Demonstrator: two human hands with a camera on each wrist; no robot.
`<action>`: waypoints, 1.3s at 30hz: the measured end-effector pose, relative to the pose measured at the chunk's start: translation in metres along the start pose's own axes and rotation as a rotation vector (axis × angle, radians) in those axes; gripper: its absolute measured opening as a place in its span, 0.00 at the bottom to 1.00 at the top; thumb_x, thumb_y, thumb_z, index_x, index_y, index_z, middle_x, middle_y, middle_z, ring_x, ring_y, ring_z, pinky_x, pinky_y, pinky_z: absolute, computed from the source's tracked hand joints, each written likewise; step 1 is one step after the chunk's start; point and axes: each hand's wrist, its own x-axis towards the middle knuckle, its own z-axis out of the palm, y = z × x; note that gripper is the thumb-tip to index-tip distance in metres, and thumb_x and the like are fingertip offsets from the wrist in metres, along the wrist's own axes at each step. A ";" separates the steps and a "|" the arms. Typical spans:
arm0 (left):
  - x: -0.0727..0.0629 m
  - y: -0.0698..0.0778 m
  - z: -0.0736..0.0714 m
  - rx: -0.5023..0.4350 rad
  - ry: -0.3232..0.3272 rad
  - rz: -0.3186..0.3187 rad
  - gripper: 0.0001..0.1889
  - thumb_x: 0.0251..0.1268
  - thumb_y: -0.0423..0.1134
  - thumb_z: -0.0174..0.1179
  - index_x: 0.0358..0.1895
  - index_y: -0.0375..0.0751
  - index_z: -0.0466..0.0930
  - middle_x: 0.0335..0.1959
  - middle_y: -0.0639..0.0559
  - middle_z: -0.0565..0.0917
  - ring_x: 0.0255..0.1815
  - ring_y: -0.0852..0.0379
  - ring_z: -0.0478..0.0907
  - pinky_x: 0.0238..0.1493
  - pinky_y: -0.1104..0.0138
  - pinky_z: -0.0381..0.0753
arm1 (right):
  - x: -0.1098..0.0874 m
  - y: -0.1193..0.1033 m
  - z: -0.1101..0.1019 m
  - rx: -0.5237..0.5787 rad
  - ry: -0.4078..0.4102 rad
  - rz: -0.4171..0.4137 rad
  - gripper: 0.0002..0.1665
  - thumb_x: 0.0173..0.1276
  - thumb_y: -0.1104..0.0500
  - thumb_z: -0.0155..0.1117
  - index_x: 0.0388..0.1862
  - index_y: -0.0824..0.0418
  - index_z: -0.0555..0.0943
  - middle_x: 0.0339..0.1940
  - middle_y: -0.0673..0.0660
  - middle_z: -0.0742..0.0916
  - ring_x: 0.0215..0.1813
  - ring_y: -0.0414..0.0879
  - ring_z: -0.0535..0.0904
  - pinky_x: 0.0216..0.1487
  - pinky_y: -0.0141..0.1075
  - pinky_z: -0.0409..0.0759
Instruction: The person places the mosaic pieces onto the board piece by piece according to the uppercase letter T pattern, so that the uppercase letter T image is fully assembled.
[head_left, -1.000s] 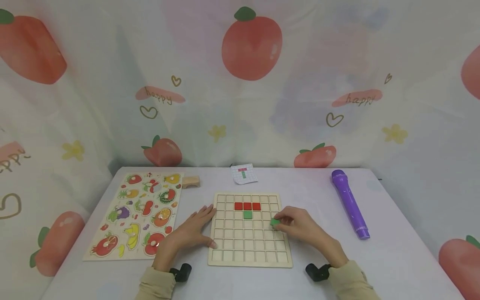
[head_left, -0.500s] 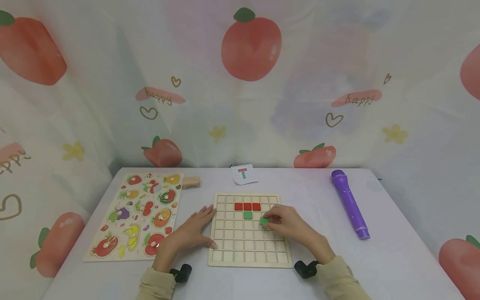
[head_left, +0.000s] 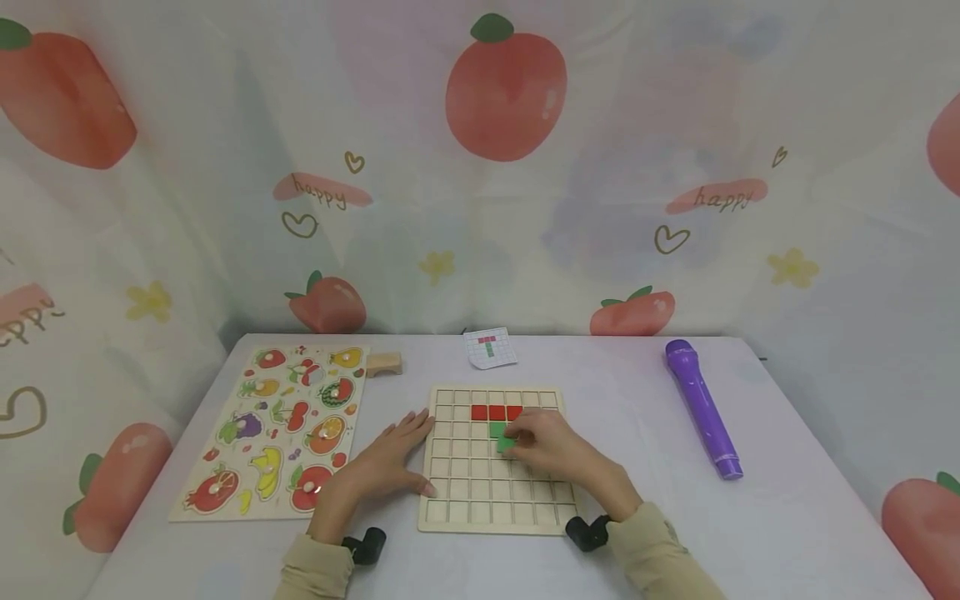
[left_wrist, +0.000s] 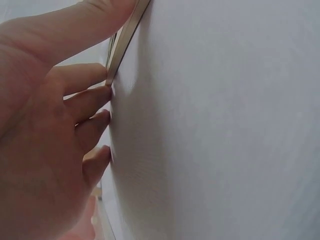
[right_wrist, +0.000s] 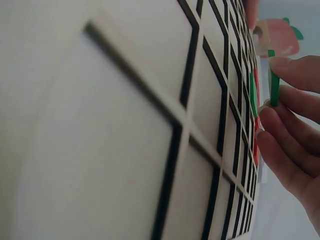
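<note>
Green tile point(head_left: 505, 445) is over the grid board point(head_left: 480, 492), pinched in the right hand point(head_left: 561, 450); left hand point(head_left: 390, 462) is spread, touching the board's left edge. Backdrop point(head_left: 480, 275) reads "happy" twice in full, plus one cut off. Board count: three red tiles point(head_left: 497, 413), one seated green one; table point(head_left: 626, 392) has one purple microphone point(head_left: 703, 408).

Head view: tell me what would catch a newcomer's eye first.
Probably the bright purple microphone, lying on the right of the table. Then the three red tiles in a row on the gridded board, and the green tile that the right hand pinches over it.
</note>
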 end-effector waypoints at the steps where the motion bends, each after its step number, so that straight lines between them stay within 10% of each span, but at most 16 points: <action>1: 0.000 0.000 0.000 -0.001 0.002 0.001 0.57 0.47 0.49 0.81 0.81 0.40 0.59 0.85 0.47 0.55 0.86 0.46 0.46 0.86 0.48 0.45 | 0.001 -0.001 0.001 0.000 -0.008 0.007 0.10 0.62 0.62 0.76 0.43 0.63 0.89 0.36 0.49 0.87 0.37 0.38 0.77 0.38 0.28 0.80; 26: 0.001 0.000 0.001 0.009 0.006 0.015 0.56 0.48 0.47 0.81 0.81 0.39 0.59 0.84 0.46 0.56 0.86 0.45 0.46 0.86 0.47 0.45 | 0.009 -0.009 0.011 -0.090 -0.021 -0.085 0.11 0.61 0.70 0.74 0.43 0.67 0.89 0.37 0.56 0.86 0.37 0.41 0.77 0.37 0.28 0.81; 39: 0.000 0.002 -0.001 -0.007 -0.003 0.024 0.56 0.48 0.46 0.81 0.81 0.38 0.59 0.84 0.44 0.55 0.86 0.44 0.46 0.86 0.46 0.44 | -0.006 -0.006 0.000 -0.002 0.004 0.043 0.13 0.65 0.68 0.70 0.48 0.61 0.89 0.41 0.51 0.88 0.41 0.42 0.81 0.44 0.30 0.85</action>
